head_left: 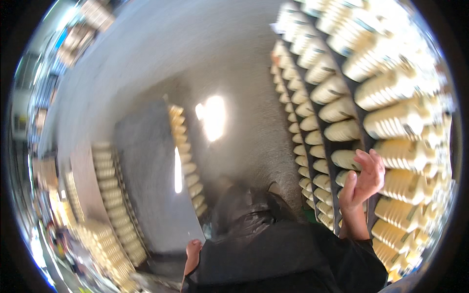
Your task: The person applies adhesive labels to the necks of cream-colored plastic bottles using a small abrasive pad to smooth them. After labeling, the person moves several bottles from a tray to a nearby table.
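My right hand (364, 178) is raised beside a tall stack of cream-coloured ribbed bottles (400, 154) on the right. Its fingers are apart with nothing in them, and I cannot tell whether they touch a bottle. The bottles stand in tiers with dark sheets (348, 88) between the layers. My left hand (194, 248) hangs low at my left side, close to the near end of a flat grey sheet (151, 171). Its fingers are small and mostly turned from view, so its grip is hidden. Dark clothing covers my arms and body.
Cream bottles (193, 178) line the right side of the grey sheet, and more bottles (115, 205) stand in rows on its left. Grey floor (234, 63) with a bright reflection stretches ahead. Cardboard boxes (78, 41) sit at the far left. Much of the picture is blurred.
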The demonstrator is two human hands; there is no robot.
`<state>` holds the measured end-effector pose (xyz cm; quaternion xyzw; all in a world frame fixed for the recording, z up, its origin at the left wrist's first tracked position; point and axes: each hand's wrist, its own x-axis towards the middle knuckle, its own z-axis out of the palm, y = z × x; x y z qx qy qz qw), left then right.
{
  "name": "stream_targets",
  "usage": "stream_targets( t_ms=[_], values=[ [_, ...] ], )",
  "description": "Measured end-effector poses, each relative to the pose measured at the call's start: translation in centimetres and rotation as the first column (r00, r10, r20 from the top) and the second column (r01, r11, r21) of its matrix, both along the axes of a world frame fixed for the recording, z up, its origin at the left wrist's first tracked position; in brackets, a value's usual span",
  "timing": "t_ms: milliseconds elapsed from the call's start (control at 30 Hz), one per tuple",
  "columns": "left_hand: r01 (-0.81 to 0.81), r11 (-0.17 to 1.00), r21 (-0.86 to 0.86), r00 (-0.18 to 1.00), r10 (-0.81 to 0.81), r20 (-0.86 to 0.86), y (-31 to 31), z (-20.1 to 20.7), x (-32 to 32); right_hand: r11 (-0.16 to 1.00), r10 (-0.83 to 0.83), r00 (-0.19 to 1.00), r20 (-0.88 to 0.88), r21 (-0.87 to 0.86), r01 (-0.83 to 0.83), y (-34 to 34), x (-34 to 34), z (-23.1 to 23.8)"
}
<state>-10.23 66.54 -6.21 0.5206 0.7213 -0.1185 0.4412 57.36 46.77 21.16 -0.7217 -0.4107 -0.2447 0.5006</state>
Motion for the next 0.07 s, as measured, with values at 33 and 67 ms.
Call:
stream_targets(
  t_ms=[33, 67],
  values=[
    [0.1, 0.995, 0.007, 0.995, -0.1, 0.029, -2.3, -2.5, -2.0, 0.997, 0.048, 0.997, -0.061, -0.06, -0.051, 1.6, -0.5, -0.6],
    [0.196, 0.98, 0.021, 0.979, -0.197, 0.06, -4.2, -4.3, -3.4, 0.987, 0.073, 0.992, -0.105, -0.137, -0.087, 3.0, -1.0, -1.4]
  ],
)
